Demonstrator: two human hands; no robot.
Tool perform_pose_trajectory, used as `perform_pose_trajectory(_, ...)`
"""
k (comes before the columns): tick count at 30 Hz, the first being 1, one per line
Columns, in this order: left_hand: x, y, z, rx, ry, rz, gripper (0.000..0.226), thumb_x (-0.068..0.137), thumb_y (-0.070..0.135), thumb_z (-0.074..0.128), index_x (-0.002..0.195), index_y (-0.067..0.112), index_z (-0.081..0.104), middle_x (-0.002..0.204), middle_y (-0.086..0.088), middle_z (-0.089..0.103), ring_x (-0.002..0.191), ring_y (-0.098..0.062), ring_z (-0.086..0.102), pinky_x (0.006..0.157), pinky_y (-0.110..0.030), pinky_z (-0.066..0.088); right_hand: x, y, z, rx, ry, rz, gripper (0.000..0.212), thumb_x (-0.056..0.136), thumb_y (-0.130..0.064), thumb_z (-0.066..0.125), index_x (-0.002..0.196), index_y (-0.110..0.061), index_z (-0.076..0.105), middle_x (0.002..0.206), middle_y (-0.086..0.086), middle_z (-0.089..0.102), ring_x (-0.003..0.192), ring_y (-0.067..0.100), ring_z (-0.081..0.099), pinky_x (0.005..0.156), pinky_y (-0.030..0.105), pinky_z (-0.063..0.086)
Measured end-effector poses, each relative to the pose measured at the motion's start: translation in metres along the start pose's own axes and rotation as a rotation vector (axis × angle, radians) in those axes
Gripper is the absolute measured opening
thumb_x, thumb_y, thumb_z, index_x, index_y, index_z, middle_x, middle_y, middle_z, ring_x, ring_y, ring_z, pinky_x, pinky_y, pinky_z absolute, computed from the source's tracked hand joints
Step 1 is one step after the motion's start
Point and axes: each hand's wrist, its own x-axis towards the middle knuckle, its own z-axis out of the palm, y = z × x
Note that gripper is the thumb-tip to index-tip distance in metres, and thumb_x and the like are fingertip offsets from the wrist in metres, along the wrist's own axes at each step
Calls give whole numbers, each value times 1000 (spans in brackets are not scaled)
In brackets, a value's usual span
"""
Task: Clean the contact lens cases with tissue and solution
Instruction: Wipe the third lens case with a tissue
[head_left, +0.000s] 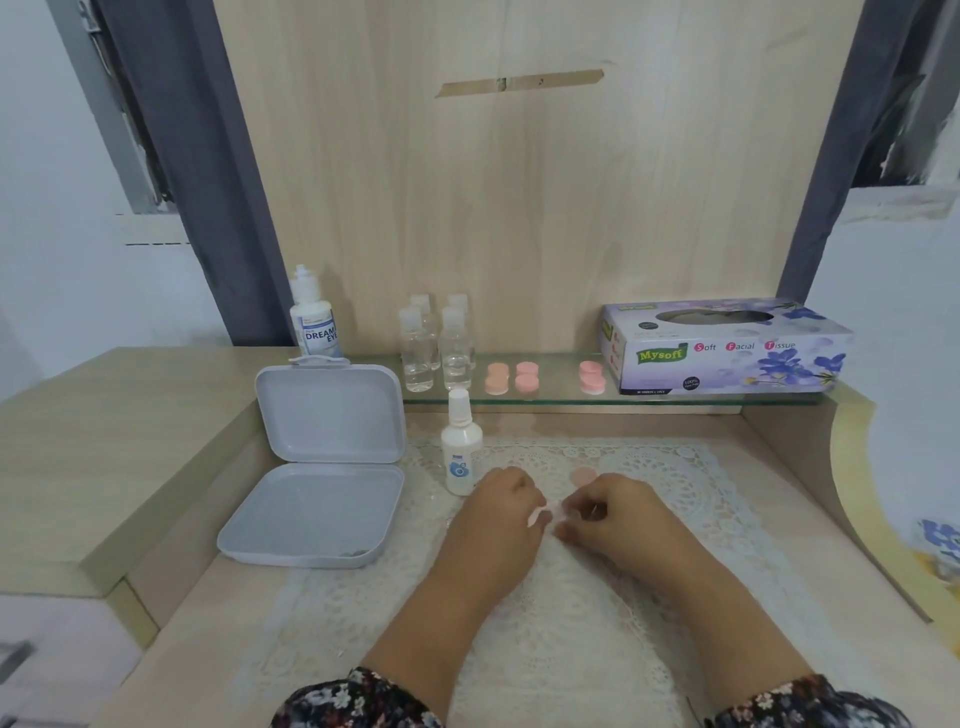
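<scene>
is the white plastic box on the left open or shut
Open. The white box has its lid hinged up and back, leaning upright, while the shallow base lies flat on the desk.

Both hands are meeting over the lace mat (649, 467): the left hand (501, 512) and right hand (615, 512) are pinching a small pale piece (543, 514), blurred. A peach cap (583, 475) is lying just beyond; a white bottle (461, 452) is standing left.

- A pale lavender hinged box (317, 467) lies open on the left of the surface (171, 587), lid propped upright.
- A white lace mat (675, 467) covers the middle.
- Grey curtains (208, 171) hang behind a wooden panel (519, 208) bearing what looks like a strip of tape (519, 83).
</scene>
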Motion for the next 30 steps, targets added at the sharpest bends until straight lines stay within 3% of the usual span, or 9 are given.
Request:
perform_pose_trajectory(3, -4, -4, -2, 43, -121, -22, 26, 91, 21, 56, 113, 16, 70, 111, 1, 53, 108, -16, 42, 86, -27, 43, 0, 1, 0, 8, 5, 8, 26, 80, -29, 74, 89, -6, 72, 90, 7, 67, 82, 18, 63, 72, 30, 52)
perform_pose_trajectory(9, 1, -2, -2, 90, -201, -97, 25, 96, 25, 56, 113, 13, 67, 112, 2, 46, 109, -16, 37, 88, -27, 41, -1, 0, 2, 0, 19, 15, 28, 79, -30, 74, 90, -5, 71, 90, 9, 67, 82, 20, 62, 73, 33, 52)
perform_pose_trajectory(13, 6, -3, -3, -180, -159, -293, 25, 92, 25, 62, 110, 9, 65, 106, 6, 43, 108, -14, 41, 94, -22, 36, -1, 0, 0, 3, 15, 21, 23, 79, -30, 74, 90, -9, 73, 88, 3, 66, 81, 15, 62, 71, 27, 50)
perform_pose_trajectory(15, 9, 0, -10, -352, -63, -380, 16, 93, 23, 60, 102, 9, 62, 103, 5, 45, 101, -14, 47, 86, -20, 37, -1, 0, -1, 4, 11, 23, 24, 79, -31, 75, 91, -10, 73, 87, -1, 65, 81, 12, 62, 70, 24, 49)
perform_pose_trajectory(19, 4, 0, -16, -238, 177, -257, 6, 94, 19, 59, 97, 16, 63, 96, 7, 54, 87, -13, 53, 73, -19, 42, 0, 0, -1, 18, 9, 33, 28, 79, -30, 76, 93, -7, 72, 91, 2, 66, 85, 16, 63, 76, 28, 51)
perform_pose_trajectory(21, 1, 1, -14, -130, 140, -206, 7, 92, 11, 57, 94, 18, 56, 91, 4, 55, 80, -20, 54, 67, -34, 47, 0, 1, -1, 31, 9, 38, 29, 78, -31, 77, 94, -6, 72, 92, 4, 66, 85, 18, 63, 76, 29, 51)
perform_pose_trajectory(24, 1, 3, -7, -5, 52, -96, 14, 83, 1, 56, 89, 14, 57, 91, -1, 55, 73, -25, 54, 58, -40, 48, 0, 1, -1, 34, 3, 42, 28, 77, -31, 78, 94, -8, 73, 90, 4, 65, 78, 15, 61, 73, 27, 50)
perform_pose_trajectory(27, -1, 1, -2, 0, -58, -54, 19, 86, 6, 56, 101, 8, 67, 104, 0, 55, 84, -20, 57, 71, -35, 50, 1, 2, 1, 34, 5, 33, 31, 77, -29, 76, 93, -2, 70, 94, 15, 66, 69, 11, 52, 67, 28, 47)
perform_pose_trajectory(30, -5, 0, -2, 40, -122, -25, 25, 89, 14, 52, 106, 7, 69, 108, 3, 50, 91, -15, 51, 78, -30, 47, 1, 1, 1, 35, 7, 38, 29, 78, -28, 76, 91, -3, 71, 93, 13, 66, 70, 14, 55, 71, 32, 51)
